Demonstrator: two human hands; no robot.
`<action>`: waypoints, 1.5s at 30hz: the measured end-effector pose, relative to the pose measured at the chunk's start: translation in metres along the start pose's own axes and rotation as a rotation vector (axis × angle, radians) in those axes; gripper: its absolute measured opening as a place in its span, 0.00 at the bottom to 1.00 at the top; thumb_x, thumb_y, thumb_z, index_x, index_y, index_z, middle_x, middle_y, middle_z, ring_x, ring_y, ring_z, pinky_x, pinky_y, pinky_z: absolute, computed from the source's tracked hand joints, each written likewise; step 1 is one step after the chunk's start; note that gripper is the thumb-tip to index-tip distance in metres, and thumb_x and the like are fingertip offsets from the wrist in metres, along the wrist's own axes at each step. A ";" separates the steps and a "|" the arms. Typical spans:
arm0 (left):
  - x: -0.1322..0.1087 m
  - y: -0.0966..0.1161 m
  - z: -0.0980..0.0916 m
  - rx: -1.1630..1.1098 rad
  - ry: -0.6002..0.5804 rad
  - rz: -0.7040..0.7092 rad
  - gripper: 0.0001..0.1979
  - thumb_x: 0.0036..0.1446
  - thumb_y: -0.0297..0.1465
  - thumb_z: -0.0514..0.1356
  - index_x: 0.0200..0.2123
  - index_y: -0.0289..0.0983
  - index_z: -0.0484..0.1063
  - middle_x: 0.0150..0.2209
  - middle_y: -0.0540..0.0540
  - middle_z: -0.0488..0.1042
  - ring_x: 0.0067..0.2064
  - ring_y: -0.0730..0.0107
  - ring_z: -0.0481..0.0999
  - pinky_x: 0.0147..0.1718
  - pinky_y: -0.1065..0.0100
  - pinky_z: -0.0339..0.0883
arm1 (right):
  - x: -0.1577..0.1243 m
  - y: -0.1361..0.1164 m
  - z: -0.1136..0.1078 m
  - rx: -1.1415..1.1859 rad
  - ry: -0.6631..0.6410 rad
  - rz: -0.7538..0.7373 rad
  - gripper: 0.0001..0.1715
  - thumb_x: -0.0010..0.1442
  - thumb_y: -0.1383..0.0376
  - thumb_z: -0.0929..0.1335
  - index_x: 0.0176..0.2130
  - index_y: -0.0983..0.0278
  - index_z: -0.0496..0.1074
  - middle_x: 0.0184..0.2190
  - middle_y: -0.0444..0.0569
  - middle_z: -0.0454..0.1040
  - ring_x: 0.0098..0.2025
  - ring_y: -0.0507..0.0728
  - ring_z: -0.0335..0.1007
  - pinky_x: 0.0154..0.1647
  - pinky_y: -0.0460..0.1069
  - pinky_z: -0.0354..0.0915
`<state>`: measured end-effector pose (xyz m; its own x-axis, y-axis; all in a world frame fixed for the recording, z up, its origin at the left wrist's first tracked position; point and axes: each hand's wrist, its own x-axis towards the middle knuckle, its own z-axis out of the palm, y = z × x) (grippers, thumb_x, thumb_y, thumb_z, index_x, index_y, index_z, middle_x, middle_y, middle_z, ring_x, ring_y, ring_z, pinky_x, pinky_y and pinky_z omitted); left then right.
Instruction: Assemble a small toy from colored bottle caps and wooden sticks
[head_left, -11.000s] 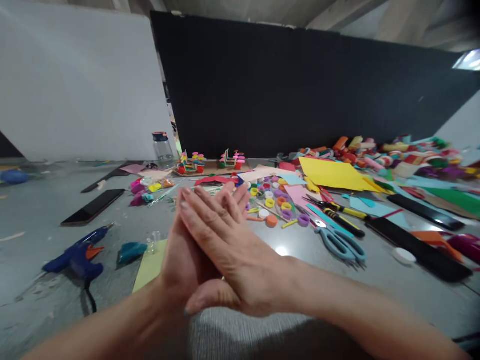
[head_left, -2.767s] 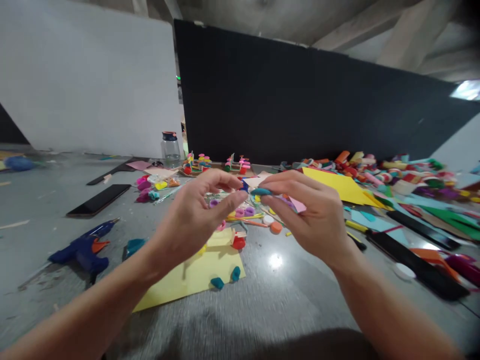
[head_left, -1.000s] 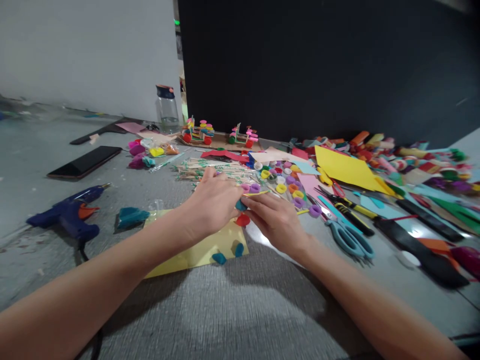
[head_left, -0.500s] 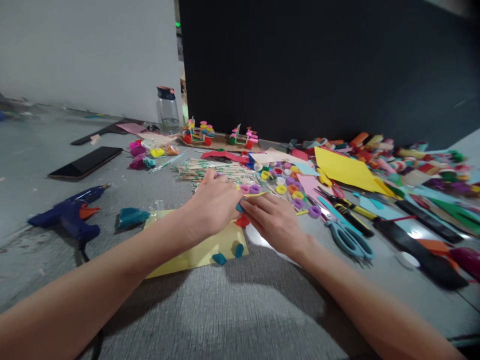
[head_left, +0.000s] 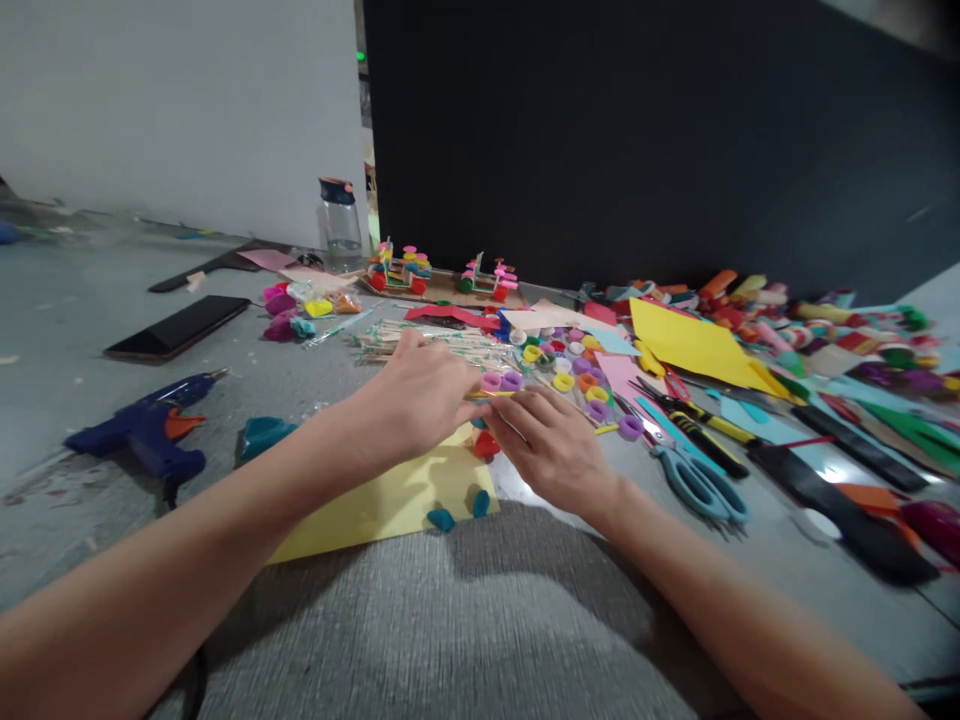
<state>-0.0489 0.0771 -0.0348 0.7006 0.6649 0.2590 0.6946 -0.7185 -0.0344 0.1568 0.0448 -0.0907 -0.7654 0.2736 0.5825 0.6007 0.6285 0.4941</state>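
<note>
My left hand (head_left: 420,405) and my right hand (head_left: 551,445) meet fingertip to fingertip over the far edge of a yellow paper sheet (head_left: 390,500). Both have their fingers pinched together around a small piece between them, mostly hidden; earlier frames showed a teal lump there. A red cap (head_left: 486,445) sits on the sheet just under the fingers. Two small teal lumps (head_left: 457,512) lie at the sheet's near edge. A bundle of thin sticks (head_left: 435,345) lies just beyond my left hand.
A blue glue gun (head_left: 142,435) and a teal lump (head_left: 262,435) lie to the left, a black phone (head_left: 176,327) farther back. Scissors (head_left: 697,480), coloured caps (head_left: 570,375), a yellow sheet (head_left: 694,345) and paper scraps crowd the right. A bottle (head_left: 341,220) stands at the back.
My hands have come down from mid-air to the yellow sheet and stay pinched together there; over the last second they shifted only slightly away from me.
</note>
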 end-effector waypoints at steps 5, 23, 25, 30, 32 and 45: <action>0.001 0.004 0.002 -0.004 -0.003 0.018 0.11 0.64 0.36 0.57 0.37 0.37 0.77 0.33 0.44 0.78 0.41 0.54 0.75 0.43 0.54 0.52 | -0.002 -0.001 0.001 0.031 0.003 0.027 0.09 0.66 0.73 0.66 0.45 0.73 0.74 0.40 0.57 0.79 0.41 0.60 0.68 0.42 0.56 0.68; 0.001 0.005 0.006 0.001 -0.003 0.017 0.14 0.66 0.39 0.56 0.35 0.37 0.76 0.33 0.45 0.78 0.39 0.57 0.73 0.43 0.54 0.52 | -0.006 -0.005 0.006 0.098 -0.008 0.073 0.10 0.66 0.71 0.65 0.44 0.71 0.75 0.45 0.57 0.78 0.44 0.62 0.70 0.39 0.56 0.70; 0.001 0.005 0.006 -0.006 0.003 0.018 0.14 0.66 0.39 0.56 0.35 0.37 0.75 0.33 0.45 0.77 0.39 0.57 0.73 0.43 0.55 0.52 | -0.006 -0.007 0.006 0.124 -0.014 0.108 0.11 0.67 0.70 0.65 0.45 0.72 0.75 0.46 0.58 0.78 0.43 0.62 0.71 0.40 0.56 0.70; 0.000 0.005 0.005 -0.018 0.007 0.008 0.12 0.65 0.37 0.57 0.34 0.37 0.75 0.34 0.44 0.77 0.41 0.56 0.73 0.44 0.54 0.54 | -0.008 -0.011 0.007 0.339 -0.034 0.266 0.19 0.68 0.67 0.64 0.55 0.73 0.70 0.49 0.59 0.77 0.46 0.61 0.71 0.46 0.57 0.72; 0.000 0.006 0.004 -0.025 -0.013 -0.006 0.12 0.65 0.36 0.56 0.34 0.37 0.74 0.33 0.44 0.77 0.41 0.56 0.73 0.44 0.54 0.54 | -0.009 -0.011 0.007 0.410 -0.024 0.308 0.20 0.68 0.67 0.64 0.57 0.73 0.68 0.50 0.59 0.76 0.48 0.61 0.71 0.48 0.57 0.72; 0.000 0.006 -0.013 -0.072 0.028 0.056 0.13 0.65 0.31 0.54 0.32 0.38 0.77 0.33 0.45 0.78 0.41 0.59 0.74 0.43 0.57 0.54 | -0.014 -0.006 0.003 0.436 0.002 0.346 0.12 0.67 0.69 0.65 0.49 0.66 0.73 0.50 0.55 0.77 0.48 0.59 0.71 0.49 0.57 0.70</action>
<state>-0.0471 0.0698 -0.0225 0.7325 0.6178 0.2857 0.6401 -0.7680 0.0197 0.1628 0.0391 -0.1034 -0.5395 0.5164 0.6651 0.6656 0.7453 -0.0388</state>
